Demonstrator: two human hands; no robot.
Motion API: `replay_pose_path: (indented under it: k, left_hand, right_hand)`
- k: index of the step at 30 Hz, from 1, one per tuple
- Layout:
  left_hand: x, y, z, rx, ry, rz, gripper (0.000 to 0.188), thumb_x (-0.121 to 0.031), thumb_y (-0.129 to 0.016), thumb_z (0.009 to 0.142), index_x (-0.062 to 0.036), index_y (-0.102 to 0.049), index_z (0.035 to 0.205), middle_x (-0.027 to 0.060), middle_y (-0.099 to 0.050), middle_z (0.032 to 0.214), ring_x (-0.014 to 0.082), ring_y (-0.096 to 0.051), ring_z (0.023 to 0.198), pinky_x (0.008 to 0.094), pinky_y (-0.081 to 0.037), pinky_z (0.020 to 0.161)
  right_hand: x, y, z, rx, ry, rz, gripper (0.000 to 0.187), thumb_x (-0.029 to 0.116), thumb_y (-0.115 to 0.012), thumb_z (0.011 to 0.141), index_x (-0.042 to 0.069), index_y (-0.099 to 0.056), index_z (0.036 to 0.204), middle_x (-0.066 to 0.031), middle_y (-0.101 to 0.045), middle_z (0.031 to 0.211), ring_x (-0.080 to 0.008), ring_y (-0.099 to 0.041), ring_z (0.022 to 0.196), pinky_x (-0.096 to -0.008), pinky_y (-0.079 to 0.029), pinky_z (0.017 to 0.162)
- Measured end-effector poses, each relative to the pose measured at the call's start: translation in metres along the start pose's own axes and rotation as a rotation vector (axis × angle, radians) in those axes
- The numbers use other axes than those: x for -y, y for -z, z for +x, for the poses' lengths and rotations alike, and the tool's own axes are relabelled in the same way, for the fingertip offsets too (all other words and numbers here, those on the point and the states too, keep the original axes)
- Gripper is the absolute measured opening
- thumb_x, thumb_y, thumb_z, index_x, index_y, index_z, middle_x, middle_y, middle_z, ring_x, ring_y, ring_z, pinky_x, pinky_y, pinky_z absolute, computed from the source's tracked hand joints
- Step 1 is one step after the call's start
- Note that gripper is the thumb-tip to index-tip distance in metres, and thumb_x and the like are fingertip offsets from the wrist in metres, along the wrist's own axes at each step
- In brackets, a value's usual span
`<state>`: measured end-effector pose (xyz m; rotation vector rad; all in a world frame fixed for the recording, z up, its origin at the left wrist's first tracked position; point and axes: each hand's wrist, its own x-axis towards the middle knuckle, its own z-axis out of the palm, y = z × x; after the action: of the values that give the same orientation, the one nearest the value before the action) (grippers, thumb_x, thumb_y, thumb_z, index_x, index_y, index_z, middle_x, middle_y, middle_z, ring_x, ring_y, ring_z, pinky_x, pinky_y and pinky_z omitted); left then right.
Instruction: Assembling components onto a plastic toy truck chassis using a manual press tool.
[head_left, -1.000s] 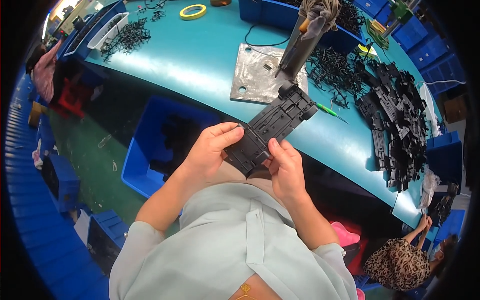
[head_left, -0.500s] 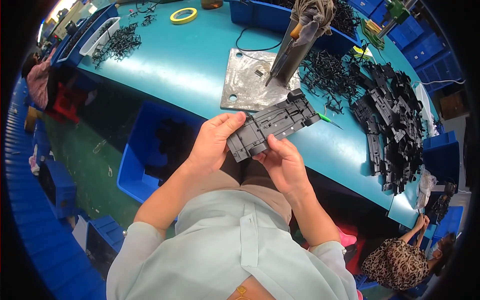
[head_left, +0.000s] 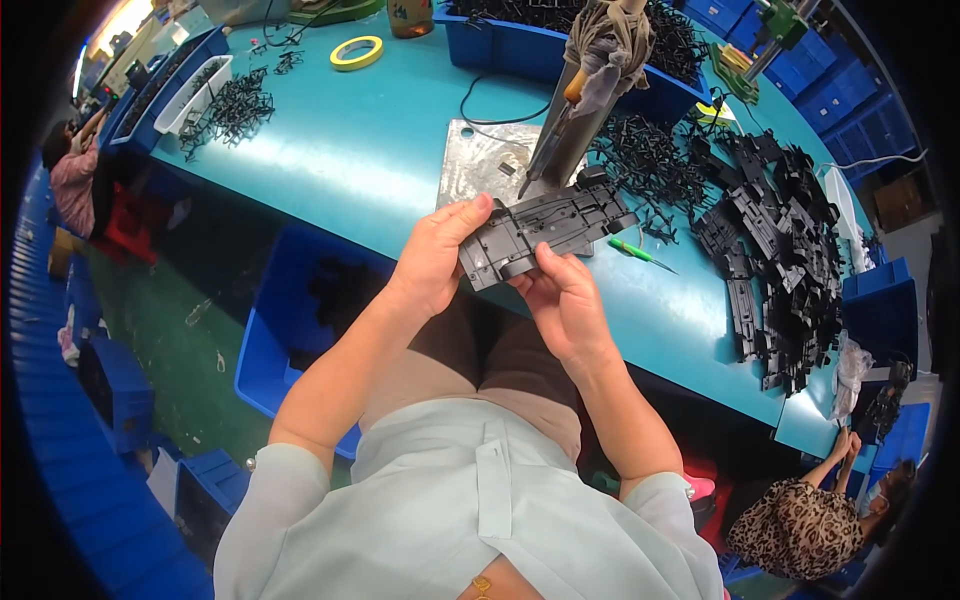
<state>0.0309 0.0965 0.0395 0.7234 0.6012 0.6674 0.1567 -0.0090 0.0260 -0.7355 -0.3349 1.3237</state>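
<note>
Both hands hold one black plastic toy-car chassis, long and flat with wheel-like lumps at its corners. Its left end is gripped by my left hand, thumb on top. My right hand pinches the near edge around the middle, fingers underneath and partly hidden. Just beyond the chassis stands a metal post with a pointed tip and an orange-handled tool wrapped in cloth, on a steel plate. A green-handled pointed tool lies on the table right of the chassis.
Many black chassis are heaped on the right of the teal table. Small black parts lie behind them and fill a blue bin. A yellow tape roll is at the back. Below left sits a blue crate. Other people work at both sides.
Both hands have lifted the chassis slightly away from me, toward the steel plate and the post. The grip looks the same, and the view has shifted a little.
</note>
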Motion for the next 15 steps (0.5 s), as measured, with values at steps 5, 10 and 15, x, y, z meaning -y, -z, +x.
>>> replay_pose_path:
  k: [5,10,15]
  left_hand:
    - [-0.01,-0.002,0.008,0.043,0.005,0.03,0.031,-0.028,-0.06,0.093,0.002,-0.06,0.097,0.01,-0.065,0.089,0.0148,-0.065,0.076,0.0283,-0.055,0.068]
    - [-0.011,0.001,0.013,0.066,-0.011,0.091,0.035,-0.03,-0.054,0.095,0.0028,-0.059,0.104,0.0117,-0.065,0.097,0.0157,-0.065,0.083,0.0289,-0.055,0.074]
    - [-0.014,-0.003,0.012,0.043,-0.012,0.057,0.03,-0.028,-0.061,0.092,0.0015,-0.061,0.094,0.0097,-0.065,0.087,0.0143,-0.064,0.075,0.0276,-0.055,0.067]
  right_hand:
    - [0.0,-0.002,0.006,0.021,0.04,-0.004,0.025,0.015,-0.05,0.096,-0.006,-0.058,0.105,-0.0124,-0.063,0.107,-0.0191,-0.061,0.098,-0.033,-0.048,0.087]
    - [0.0,-0.002,0.007,0.024,0.061,0.013,0.026,0.018,-0.052,0.096,-0.006,-0.057,0.107,-0.0122,-0.063,0.108,-0.0179,-0.061,0.097,-0.0321,-0.049,0.087]
    - [0.002,-0.005,0.006,0.036,0.078,-0.009,0.028,0.018,-0.053,0.096,-0.005,-0.056,0.109,-0.0113,-0.062,0.109,-0.017,-0.06,0.097,-0.032,-0.049,0.087]
